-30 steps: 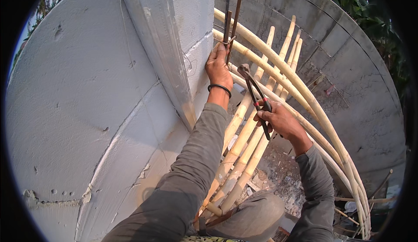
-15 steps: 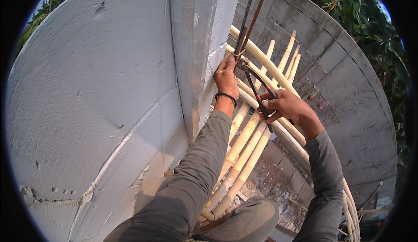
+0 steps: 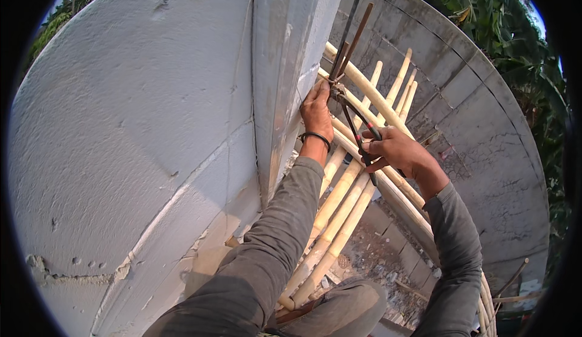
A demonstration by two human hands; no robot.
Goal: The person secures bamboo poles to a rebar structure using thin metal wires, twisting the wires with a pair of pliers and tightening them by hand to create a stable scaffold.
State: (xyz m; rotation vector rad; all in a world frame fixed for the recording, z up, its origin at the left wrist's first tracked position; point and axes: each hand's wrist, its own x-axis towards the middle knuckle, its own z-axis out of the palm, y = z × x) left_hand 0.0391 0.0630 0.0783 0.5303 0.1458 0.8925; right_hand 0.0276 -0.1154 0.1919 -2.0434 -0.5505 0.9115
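Note:
My left hand (image 3: 317, 111), with a black band at its wrist, is closed around the lower part of upright steel bars beside the grey wall. A rusty bar (image 3: 359, 33) and a longer dark bar (image 3: 350, 20) rise above its fingers. In my right hand (image 3: 405, 153) are pincers (image 3: 350, 118) with dark handles and red marks. The handles stand apart, with my fingers around them. The pincers' head meets the bars just right of my left fingertips, where thin wire seems to be wound; its jaws are too small to read.
Bamboo poles (image 3: 327, 228) cross beneath my arms, with a thicker diagonal pole (image 3: 379, 97) behind the pincers. The grey block wall (image 3: 151, 124) and its column (image 3: 282, 64) rise close on the left. Rubble (image 3: 382, 270) lies below. A cracked concrete wall (image 3: 485, 137) stands on the right.
The view has shifted slightly, so the wall and column sit further right. The pincers' handles look a little closer together. Both hands keep their holds.

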